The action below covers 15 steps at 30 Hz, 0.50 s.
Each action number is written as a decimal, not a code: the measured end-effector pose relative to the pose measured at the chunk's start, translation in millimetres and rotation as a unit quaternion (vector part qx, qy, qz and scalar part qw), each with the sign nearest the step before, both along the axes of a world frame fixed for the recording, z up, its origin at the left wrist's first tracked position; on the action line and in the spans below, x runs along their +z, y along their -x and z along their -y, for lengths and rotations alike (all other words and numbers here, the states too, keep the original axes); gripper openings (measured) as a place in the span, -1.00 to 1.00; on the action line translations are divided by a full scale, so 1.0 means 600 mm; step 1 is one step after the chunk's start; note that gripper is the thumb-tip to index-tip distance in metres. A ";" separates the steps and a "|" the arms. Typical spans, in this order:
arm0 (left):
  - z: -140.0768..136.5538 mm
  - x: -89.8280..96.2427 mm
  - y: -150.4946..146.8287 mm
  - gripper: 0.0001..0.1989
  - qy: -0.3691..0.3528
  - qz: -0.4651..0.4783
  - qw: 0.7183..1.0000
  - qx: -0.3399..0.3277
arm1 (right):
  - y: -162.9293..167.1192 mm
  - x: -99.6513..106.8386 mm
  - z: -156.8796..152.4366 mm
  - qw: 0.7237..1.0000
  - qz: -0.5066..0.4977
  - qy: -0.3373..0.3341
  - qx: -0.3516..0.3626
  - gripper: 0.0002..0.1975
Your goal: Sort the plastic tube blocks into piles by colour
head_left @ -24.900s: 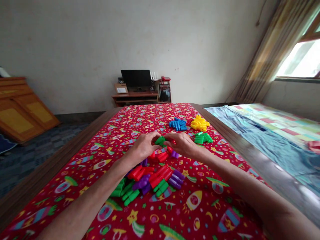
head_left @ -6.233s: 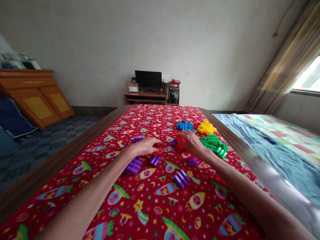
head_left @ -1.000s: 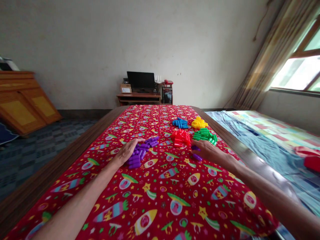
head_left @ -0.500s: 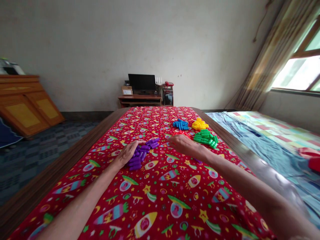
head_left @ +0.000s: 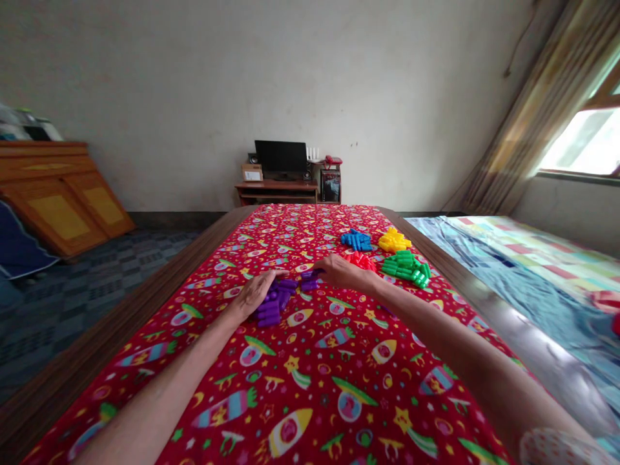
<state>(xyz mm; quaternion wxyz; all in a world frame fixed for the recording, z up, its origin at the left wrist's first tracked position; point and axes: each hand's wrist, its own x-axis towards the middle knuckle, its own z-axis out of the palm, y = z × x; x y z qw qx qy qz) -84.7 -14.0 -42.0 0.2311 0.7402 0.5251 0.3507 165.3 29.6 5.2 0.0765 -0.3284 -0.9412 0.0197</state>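
My left hand [head_left: 258, 293] rests against the left side of a pile of purple plastic pieces [head_left: 269, 312], fingers stretched along its far edge. These pieces are short and tube-like. Just right of the pile, my right hand [head_left: 336, 271] bends its fingers down onto a few more purple pieces [head_left: 309, 281], and a dark purple one shows at the fingertips. Beyond the right wrist lie red pieces [head_left: 361, 261], partly hidden by the hand. Green pieces [head_left: 405, 267] are heaped to their right. A bit of purple peeks out beside the right forearm.
Blue pieces [head_left: 356, 240] and yellow pieces [head_left: 394, 240] form two heaps farther back. A red patterned cloth [head_left: 290, 361] covers the long table [head_left: 194, 258]. To the right is a bed [head_left: 523, 258]; a monitor [head_left: 281, 158] stands on a desk by the wall.
My right hand has moved left and down to the purple pieces, and some of them now lie slightly apart from the pile. My left hand stays by the pile. The view has shifted slightly.
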 end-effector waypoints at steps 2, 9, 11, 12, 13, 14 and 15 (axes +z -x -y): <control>0.001 0.000 -0.001 -0.28 0.001 0.000 1.000 -0.001 | -0.038 0.013 0.013 0.999 -0.034 0.005 -0.007 -0.81; 0.003 0.017 -0.007 -0.33 -0.037 -0.016 0.999 0.009 | -0.123 0.043 0.053 0.991 -0.106 0.080 -0.023 -0.80; 0.009 0.029 -0.022 -0.38 -0.103 -0.028 0.994 0.000 | -0.111 0.032 0.064 0.986 -0.134 0.093 -0.014 -0.81; 0.015 0.035 -0.033 -0.42 -0.137 -0.040 0.990 -0.017 | -0.100 0.024 0.070 0.984 -0.148 0.100 -0.007 -0.82; 0.022 0.040 -0.046 -0.46 -0.167 -0.058 0.984 -0.039 | -0.087 0.016 0.076 0.982 -0.159 0.105 -0.002 -0.83; 0.029 0.043 -0.060 -0.51 -0.188 -0.082 0.977 -0.063 | -0.075 0.008 0.082 0.980 -0.168 0.110 0.002 -0.83; 0.037 0.045 -0.075 -0.56 -0.206 -0.109 0.969 -0.083 | -0.063 0.002 0.087 0.979 -0.172 0.112 0.007 -0.83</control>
